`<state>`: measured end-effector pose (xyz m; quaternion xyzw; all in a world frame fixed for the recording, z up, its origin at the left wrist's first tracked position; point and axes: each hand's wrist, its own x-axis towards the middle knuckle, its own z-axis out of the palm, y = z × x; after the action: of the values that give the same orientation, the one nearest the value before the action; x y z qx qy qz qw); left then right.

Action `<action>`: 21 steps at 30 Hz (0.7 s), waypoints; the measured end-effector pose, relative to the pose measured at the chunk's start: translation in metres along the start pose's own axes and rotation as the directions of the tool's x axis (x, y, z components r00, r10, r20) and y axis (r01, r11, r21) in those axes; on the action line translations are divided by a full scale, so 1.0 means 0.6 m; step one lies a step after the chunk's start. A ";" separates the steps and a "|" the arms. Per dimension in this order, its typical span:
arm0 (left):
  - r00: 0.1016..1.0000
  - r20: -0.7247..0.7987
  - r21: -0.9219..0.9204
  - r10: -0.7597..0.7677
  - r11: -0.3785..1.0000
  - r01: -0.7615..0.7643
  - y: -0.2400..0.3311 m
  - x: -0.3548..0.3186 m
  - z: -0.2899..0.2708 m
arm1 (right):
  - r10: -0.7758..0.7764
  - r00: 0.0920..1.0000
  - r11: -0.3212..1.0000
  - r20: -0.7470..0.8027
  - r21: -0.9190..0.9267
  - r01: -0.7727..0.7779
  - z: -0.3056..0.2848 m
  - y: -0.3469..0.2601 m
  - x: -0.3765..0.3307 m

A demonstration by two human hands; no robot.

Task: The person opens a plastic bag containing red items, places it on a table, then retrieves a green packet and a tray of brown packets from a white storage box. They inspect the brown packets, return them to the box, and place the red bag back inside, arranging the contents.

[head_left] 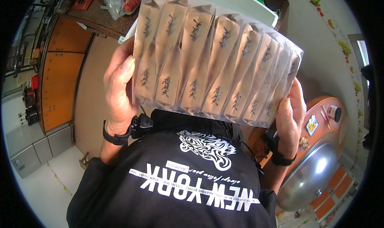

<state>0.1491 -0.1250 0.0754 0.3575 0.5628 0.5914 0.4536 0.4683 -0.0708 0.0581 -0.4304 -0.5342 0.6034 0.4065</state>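
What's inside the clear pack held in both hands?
Inside the clear pack, gripped by the left hand and right hand, brown packets with dark lettering sit side by side. What the packets hold is hidden by their wrapping; any layer behind them is covered too.

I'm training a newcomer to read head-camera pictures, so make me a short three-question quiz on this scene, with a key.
1. What do the left hand and the right hand hold up between them?
2. True or false: a black strap is worn around each wrist.
3. Which thing shows at the wooden table on the picture's right?
a) a glass vase
b) a silver domed lid
c) a blue bucket

Key:
1. A clear package of brown packets, held by its two ends.
2. True.
3. b
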 end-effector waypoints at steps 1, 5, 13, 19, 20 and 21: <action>1.000 -0.005 0.003 0.000 1.000 0.000 -0.001 0.000 0.001 | -0.004 1.000 1.000 0.004 -0.001 0.004 -0.002 0.001 0.000; 1.000 -0.018 0.020 0.009 1.000 -0.008 0.001 0.000 0.000 | -0.024 0.999 1.000 0.025 -0.006 0.024 -0.002 0.002 0.002; 1.000 -0.030 0.023 0.005 1.000 -0.004 0.003 -0.001 -0.006 | -0.020 0.999 1.000 0.036 -0.001 0.020 0.001 0.007 0.005; 1.000 0.008 -0.040 0.017 0.999 -0.017 -0.003 -0.006 -0.003 | 0.008 1.000 1.000 0.021 0.008 -0.008 -0.003 0.012 0.001; 1.000 0.003 -0.035 0.019 0.999 -0.019 -0.004 -0.007 -0.001 | 0.008 1.000 1.000 0.018 0.008 -0.008 -0.006 0.016 -0.001; 1.000 0.004 -0.028 0.021 0.999 -0.021 -0.004 -0.007 -0.001 | 0.007 1.000 1.000 0.015 0.009 -0.008 -0.006 0.017 -0.001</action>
<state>0.1501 -0.1291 0.0734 0.3582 0.5495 0.6031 0.4538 0.4715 -0.0713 0.0478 -0.4261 -0.5329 0.6105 0.4022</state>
